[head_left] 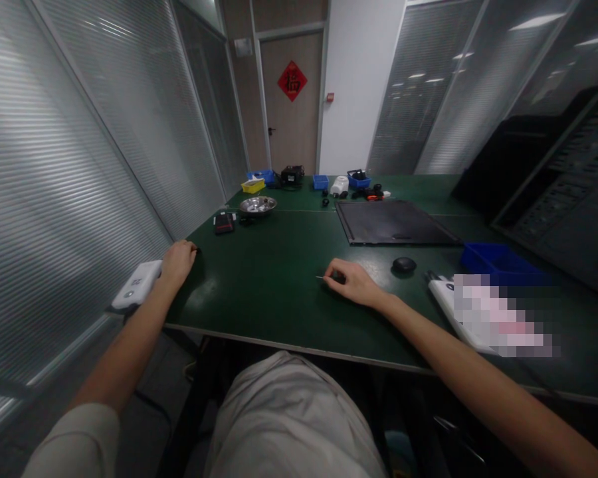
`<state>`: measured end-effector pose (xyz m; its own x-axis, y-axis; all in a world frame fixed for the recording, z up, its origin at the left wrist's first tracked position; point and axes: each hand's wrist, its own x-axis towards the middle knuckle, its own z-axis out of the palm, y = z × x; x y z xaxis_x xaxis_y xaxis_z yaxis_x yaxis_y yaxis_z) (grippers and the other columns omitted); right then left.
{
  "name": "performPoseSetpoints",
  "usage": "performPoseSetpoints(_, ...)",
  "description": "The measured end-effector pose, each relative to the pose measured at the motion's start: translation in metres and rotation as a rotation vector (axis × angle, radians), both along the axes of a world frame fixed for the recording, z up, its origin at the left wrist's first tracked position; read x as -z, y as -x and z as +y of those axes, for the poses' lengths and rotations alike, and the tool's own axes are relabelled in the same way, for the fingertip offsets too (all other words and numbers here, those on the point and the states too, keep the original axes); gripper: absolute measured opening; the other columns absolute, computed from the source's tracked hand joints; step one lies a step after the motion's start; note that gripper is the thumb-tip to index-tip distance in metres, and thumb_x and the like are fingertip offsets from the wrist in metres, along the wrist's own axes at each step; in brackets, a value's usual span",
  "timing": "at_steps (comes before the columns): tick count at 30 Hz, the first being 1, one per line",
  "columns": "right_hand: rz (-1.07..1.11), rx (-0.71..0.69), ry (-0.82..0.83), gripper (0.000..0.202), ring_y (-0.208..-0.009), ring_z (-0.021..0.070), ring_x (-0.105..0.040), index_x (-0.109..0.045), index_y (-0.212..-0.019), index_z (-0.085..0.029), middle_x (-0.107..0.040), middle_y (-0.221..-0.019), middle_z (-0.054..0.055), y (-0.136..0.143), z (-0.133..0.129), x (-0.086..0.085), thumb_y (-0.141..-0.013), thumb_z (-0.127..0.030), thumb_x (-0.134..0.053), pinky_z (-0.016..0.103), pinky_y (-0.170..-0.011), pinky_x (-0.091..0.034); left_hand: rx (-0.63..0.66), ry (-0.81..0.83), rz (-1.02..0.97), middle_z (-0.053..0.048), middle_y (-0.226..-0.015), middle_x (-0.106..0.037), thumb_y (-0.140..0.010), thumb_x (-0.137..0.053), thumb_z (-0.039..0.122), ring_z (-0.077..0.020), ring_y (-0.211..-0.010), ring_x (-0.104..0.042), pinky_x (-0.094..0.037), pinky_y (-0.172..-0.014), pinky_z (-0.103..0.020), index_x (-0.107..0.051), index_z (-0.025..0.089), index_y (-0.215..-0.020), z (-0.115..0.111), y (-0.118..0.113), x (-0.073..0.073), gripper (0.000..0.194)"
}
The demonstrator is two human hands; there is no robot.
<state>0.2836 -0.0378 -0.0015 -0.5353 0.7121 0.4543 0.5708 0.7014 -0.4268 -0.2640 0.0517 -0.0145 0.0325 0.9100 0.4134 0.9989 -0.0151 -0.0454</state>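
Observation:
My right hand (347, 280) rests over the green table (269, 285), its thumb and forefinger pinched on a thin, light, pin-like piece (319, 277) that points left. My left hand (179, 260) is at the table's left edge, fingers curled round something small and dark, mostly hidden, beside a white device (137, 285). A black mouse (404, 265) lies right of my right hand. Farther off, a shiny metal bowl (258, 206) holds small pieces, and a dark box-like item (224, 224) sits near it.
A black flat panel (396, 222) lies at the centre right. A blue bin (498, 262) and a white, partly blurred item (461, 315) are at the right. Small blue bins (320, 182), a yellow tray (253, 186) and cables line the back. A large dark cabinet stands far right.

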Motion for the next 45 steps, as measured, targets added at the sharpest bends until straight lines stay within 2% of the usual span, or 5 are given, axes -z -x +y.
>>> performPoseSetpoints(14,-0.032,0.015,0.01,0.006,-0.076,0.0158,-0.06,-0.064,-0.092,-0.023,-0.066,-0.091,0.002,-0.002,-0.003,-0.003,-0.093,-0.028,-0.062,0.027,-0.069,-0.041,0.034,0.073,-0.299,-0.011,-0.099,-0.074,-0.089,-0.055,0.034,-0.0288,-0.095,-0.067,-0.05,-0.089,-0.04,-0.073,0.018,-0.098,0.006,-0.014,-0.01,0.026)
performPoseSetpoints(23,-0.07,0.042,0.014,0.006,-0.078,0.0159,-0.06,-0.065,-0.096,-0.023,-0.067,-0.095,0.002,0.001,-0.005,-0.004,-0.094,-0.029,-0.062,0.028,-0.071,-0.042,0.868,0.372,-0.57,-0.007,-0.103,-0.073,-0.093,-0.065,0.036,-0.0196,-0.095,-0.067,-0.05,-0.085,-0.031,-0.075,0.019,-0.099,-0.039,-0.229,-0.021,0.02)
performPoseSetpoints(27,-0.066,0.069,0.007,0.007,-0.078,0.0163,-0.06,-0.065,-0.095,-0.024,-0.066,-0.092,0.001,0.001,-0.002,0.0,-0.092,-0.03,-0.064,0.027,-0.07,-0.041,1.048,0.388,-0.625,-0.006,-0.097,-0.072,-0.092,-0.068,0.032,-0.0175,-0.09,-0.066,-0.048,-0.084,-0.029,-0.075,0.018,-0.094,-0.052,-0.287,-0.019,0.015)
performPoseSetpoints(34,-0.064,0.11,-0.015,0.007,-0.073,0.0158,-0.058,-0.064,-0.092,-0.024,-0.066,-0.088,0.001,0.001,0.004,0.007,-0.09,-0.03,-0.065,0.027,-0.066,-0.037,0.97,0.376,-0.71,-0.006,-0.101,-0.071,-0.091,-0.07,0.035,-0.017,-0.086,-0.062,-0.046,-0.075,-0.028,-0.073,0.021,-0.117,-0.052,-0.289,-0.008,0.031)
performPoseSetpoints(45,-0.104,0.11,-0.029,0.007,-0.076,0.0158,-0.059,-0.062,-0.094,-0.024,-0.066,-0.09,0.0,0.004,0.003,0.007,-0.092,-0.031,-0.064,0.027,-0.065,-0.036,0.983,0.377,-0.74,-0.007,-0.096,-0.073,-0.091,-0.069,0.038,-0.0165,-0.08,-0.063,-0.046,-0.073,-0.028,-0.079,0.02,-0.103,-0.051,-0.289,-0.005,0.024)
